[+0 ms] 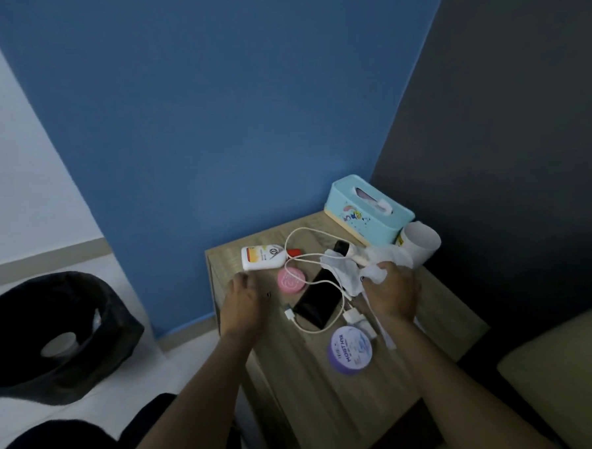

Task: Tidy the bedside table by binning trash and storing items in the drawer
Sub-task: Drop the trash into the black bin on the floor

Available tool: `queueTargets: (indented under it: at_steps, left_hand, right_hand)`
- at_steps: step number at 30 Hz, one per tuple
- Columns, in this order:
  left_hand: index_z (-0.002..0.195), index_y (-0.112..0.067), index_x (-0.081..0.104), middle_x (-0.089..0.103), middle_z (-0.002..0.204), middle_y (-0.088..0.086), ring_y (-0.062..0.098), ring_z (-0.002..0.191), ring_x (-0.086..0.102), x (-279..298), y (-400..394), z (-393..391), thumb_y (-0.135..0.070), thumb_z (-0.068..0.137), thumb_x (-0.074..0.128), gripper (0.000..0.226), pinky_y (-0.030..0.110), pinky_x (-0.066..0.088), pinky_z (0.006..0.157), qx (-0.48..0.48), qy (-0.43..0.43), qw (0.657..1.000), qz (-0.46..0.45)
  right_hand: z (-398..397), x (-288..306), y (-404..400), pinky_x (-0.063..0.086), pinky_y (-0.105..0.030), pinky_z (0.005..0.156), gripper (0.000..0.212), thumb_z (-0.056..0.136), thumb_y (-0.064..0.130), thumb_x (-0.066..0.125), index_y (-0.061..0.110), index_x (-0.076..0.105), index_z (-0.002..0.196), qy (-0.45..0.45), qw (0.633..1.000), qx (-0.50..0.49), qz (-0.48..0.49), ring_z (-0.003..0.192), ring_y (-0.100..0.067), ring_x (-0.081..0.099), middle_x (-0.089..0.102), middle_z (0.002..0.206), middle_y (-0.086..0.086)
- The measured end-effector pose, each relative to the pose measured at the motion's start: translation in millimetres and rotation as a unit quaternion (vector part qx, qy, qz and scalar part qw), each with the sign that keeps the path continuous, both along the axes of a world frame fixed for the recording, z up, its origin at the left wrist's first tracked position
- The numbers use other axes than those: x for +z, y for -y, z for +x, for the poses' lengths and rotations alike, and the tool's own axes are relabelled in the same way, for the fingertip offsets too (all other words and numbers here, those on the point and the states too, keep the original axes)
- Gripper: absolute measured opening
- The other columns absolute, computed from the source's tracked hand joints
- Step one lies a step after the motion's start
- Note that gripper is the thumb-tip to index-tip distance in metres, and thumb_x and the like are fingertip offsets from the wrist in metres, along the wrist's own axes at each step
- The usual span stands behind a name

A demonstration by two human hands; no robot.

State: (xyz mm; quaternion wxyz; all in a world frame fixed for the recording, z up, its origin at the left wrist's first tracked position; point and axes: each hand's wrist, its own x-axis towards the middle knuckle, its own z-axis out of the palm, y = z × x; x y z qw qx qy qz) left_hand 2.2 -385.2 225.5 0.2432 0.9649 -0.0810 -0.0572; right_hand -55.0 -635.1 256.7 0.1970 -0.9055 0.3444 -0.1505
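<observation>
Blue wall behind, dark grey wall to the right, pale floor to the left. Wooden bedside surface [415,372] wedged in the corner, crowded: teal tissue box [369,208] at the back, white paper cup [420,241] just beside it, white lotion bottle [262,257] lying flat with a red cap, pink round tin [291,280], black phone [317,300] ringed by a looping white charging cable [309,239], purple cream jar [350,349] nearer the front edge.

Right hand [392,296] over the back right of the surface, grip closed around crumpled white tissues [376,270]; another limp tissue hanging from the bunch over the phone's far end, a thin white strip trailing down past the wrist. Whether every scrap is truly inside the grip: cannot tell.

Left hand [242,301] over the left edge, fingers curled in; something small possibly pinched there, too blurred to say.

Black-lined bin [53,340] on the floor well to the left, beyond the left hand, a pale cup already inside.

Judged step: gathering trash. Deciding relation: tissues on the right side, bin on the far left, so a carry across the whole surface, over phone and cable. Left hand nearer the bin, right hand holding the load. Risk: dangling tissue snagging the cable or dropping short of the bin.
</observation>
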Motion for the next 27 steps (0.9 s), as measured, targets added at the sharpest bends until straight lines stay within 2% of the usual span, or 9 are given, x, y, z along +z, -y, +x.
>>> queueTargets:
  at_steps: [4,7,9,11,13,15,17,22,27]
  left_hand:
    - [0.139,-0.008,0.038,0.035,0.143,0.012,0.031,0.130,0.037,-10,-3,-2,-0.035,0.094,0.050,0.054,0.043,0.046,0.094,-0.032,0.038,0.999,0.021]
    - [0.140,-0.007,0.041,0.036,0.146,0.014,0.032,0.134,0.036,-15,-6,-3,-0.036,0.096,0.049,0.053,0.043,0.045,0.098,-0.055,0.060,0.996,0.026]
    - [0.143,-0.006,0.037,0.033,0.151,0.015,0.031,0.141,0.029,-21,-7,-3,-0.037,0.098,0.044,0.056,0.042,0.037,0.109,-0.061,0.061,0.996,0.033]
    - [0.149,-0.006,0.027,0.024,0.157,0.016,0.030,0.147,0.018,-26,-7,-5,-0.042,0.100,0.032,0.060,0.038,0.020,0.119,-0.061,0.046,0.996,0.037]
    - [0.151,-0.008,0.018,0.014,0.160,0.014,0.027,0.150,0.008,-27,-7,-10,-0.053,0.095,0.011,0.072,0.033,0.003,0.120,-0.061,0.033,0.997,0.035]
    - [0.151,-0.008,0.017,0.013,0.160,0.013,0.027,0.150,0.007,-25,-7,-13,-0.059,0.084,-0.006,0.087,0.029,-0.004,0.116,-0.061,0.043,0.997,0.023]
    - [0.151,-0.008,0.018,0.014,0.160,0.012,0.026,0.150,0.008,-24,-7,-14,-0.064,0.080,-0.011,0.094,0.028,-0.005,0.115,-0.063,0.050,0.996,0.023]
    - [0.152,-0.012,0.014,0.009,0.161,0.008,0.023,0.150,0.004,-24,-8,-15,-0.055,0.087,-0.004,0.080,0.027,-0.006,0.116,-0.057,0.039,0.997,0.027]
    - [0.152,-0.013,0.013,0.009,0.161,0.008,0.023,0.150,0.004,-21,-9,-17,-0.047,0.099,0.011,0.063,0.027,-0.006,0.117,-0.057,0.035,0.997,0.023]
  right_hand:
    - [5,-12,8,0.039,-0.046,0.103,0.055,0.076,0.040,0.072,0.016,0.058,0.123,-0.031,0.999,0.013,0.004,0.125,-0.039,0.045,0.049,0.135,-0.020]
    - [9,-13,7,0.039,-0.047,0.100,0.060,0.078,0.037,0.071,0.014,0.053,0.131,-0.034,0.999,0.004,0.001,0.124,-0.041,0.045,0.046,0.138,-0.020]
    - [9,-15,6,0.040,-0.046,0.098,0.061,0.081,0.034,0.069,0.011,0.051,0.135,-0.050,0.999,0.006,0.001,0.123,-0.041,0.046,0.048,0.137,-0.021]
    - [9,-17,6,0.044,-0.045,0.095,0.055,0.083,0.029,0.067,0.007,0.054,0.132,-0.054,0.998,0.019,-0.007,0.118,-0.040,0.051,0.056,0.130,-0.021]
    - [9,-18,5,0.048,-0.042,0.087,0.038,0.083,0.020,0.068,0.003,0.065,0.117,-0.027,0.999,0.034,-0.032,0.106,-0.038,0.059,0.066,0.113,-0.023]
    - [9,-17,4,0.049,-0.037,0.080,0.024,0.082,0.013,0.067,0.002,0.071,0.103,-0.007,0.998,0.037,-0.048,0.095,-0.038,0.063,0.070,0.100,-0.023]
    - [10,-15,3,0.049,-0.035,0.079,0.022,0.083,0.008,0.064,0.002,0.072,0.103,0.004,0.999,0.036,-0.040,0.094,-0.037,0.064,0.071,0.100,-0.023]
    - [16,-2,-1,0.050,-0.032,0.080,0.025,0.086,0.005,0.061,0.001,0.070,0.110,0.044,0.999,0.030,0.009,0.100,-0.034,0.065,0.070,0.108,-0.021]
    - [27,18,-6,0.051,-0.036,0.079,0.023,0.087,0.006,0.060,0.001,0.070,0.107,0.079,0.996,0.033,0.025,0.097,-0.035,0.065,0.070,0.107,-0.021]
